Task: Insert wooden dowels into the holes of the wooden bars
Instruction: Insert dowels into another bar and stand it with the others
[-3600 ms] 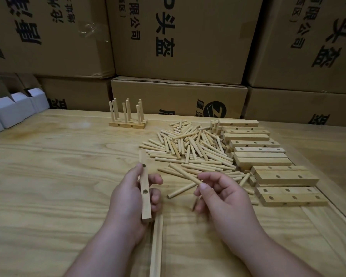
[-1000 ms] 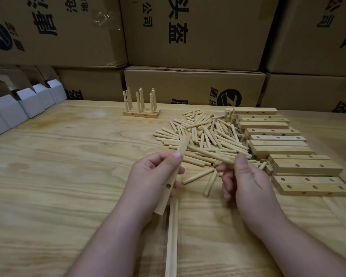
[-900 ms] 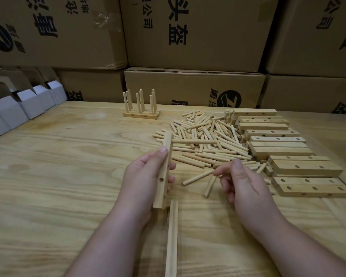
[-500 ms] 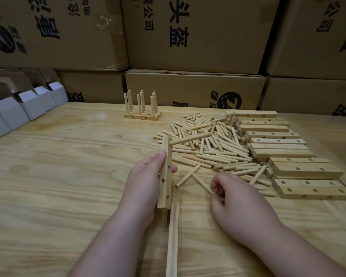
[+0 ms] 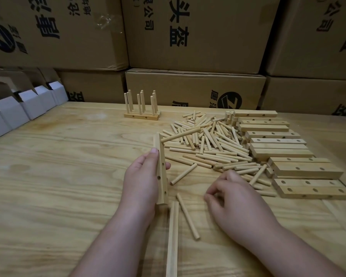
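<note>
My left hand (image 5: 142, 180) grips a wooden bar (image 5: 160, 170), which stands on end on the table with its side holes facing right. One dowel (image 5: 180, 134) sticks out of its top hole, slanting up to the right. My right hand (image 5: 238, 200) hovers low over the table to the right, fingers loosely curled, with nothing visible in them. A loose dowel (image 5: 187, 215) lies just left of it, and another (image 5: 183, 174) lies beyond. The dowel pile (image 5: 206, 140) spreads behind both hands.
Drilled bars (image 5: 278, 144) lie stacked along the right. A finished bar pair with upright dowels (image 5: 141, 114) stands at the back. A long thin strip (image 5: 172, 236) lies between my forearms. White boxes (image 5: 12, 110) line the left edge and cartons (image 5: 194, 90) wall the back.
A dowel now sits in the bar's top hole. My right hand came back from the pile toward me and lowered; a dowel now lies on the table beside it.
</note>
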Tool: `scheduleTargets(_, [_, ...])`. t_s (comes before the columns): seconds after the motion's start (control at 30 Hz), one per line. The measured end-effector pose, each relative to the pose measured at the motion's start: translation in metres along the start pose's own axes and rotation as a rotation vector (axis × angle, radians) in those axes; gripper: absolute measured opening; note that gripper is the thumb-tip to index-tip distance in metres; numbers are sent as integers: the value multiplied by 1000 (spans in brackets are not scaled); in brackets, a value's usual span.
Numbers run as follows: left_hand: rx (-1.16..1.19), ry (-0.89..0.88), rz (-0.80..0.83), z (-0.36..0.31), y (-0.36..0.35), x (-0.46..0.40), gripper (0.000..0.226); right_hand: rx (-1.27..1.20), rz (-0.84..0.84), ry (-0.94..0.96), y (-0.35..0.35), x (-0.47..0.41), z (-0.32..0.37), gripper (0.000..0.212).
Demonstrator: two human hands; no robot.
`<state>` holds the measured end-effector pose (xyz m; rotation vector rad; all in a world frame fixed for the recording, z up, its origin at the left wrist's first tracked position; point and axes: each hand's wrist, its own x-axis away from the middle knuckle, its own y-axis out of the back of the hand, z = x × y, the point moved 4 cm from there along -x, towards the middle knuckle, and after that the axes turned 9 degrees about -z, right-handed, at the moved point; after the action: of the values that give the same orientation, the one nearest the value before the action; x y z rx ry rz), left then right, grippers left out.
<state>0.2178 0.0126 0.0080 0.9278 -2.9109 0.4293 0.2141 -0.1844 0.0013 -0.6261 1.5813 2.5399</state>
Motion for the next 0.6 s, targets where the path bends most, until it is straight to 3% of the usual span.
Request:
scheduleTargets(0.13, [-40, -24, 18, 2, 0, 0, 30, -102, 1, 54, 0, -1, 0, 29])
scheduleTargets(0.27, [-33, -16, 25, 4, -1, -1, 33, -188, 211, 251, -8, 7, 13, 54])
scheduleTargets(0.37, [-24, -16, 27, 5, -1, -2, 33, -151, 283, 347, -12, 13, 17, 61])
scheduleTargets(0.43, [-28, -17, 31, 5, -1, -2, 33, -146, 275, 350, -10, 14, 18, 58])
scheduleTargets(0.53, [-43, -21, 30, 6, -2, -2, 33, -178, 201, 303, -8, 11, 17, 30])
scheduleTargets(0.6, [-45, -21, 29, 6, -2, -2, 33, -160, 169, 297, -9, 9, 16, 23])
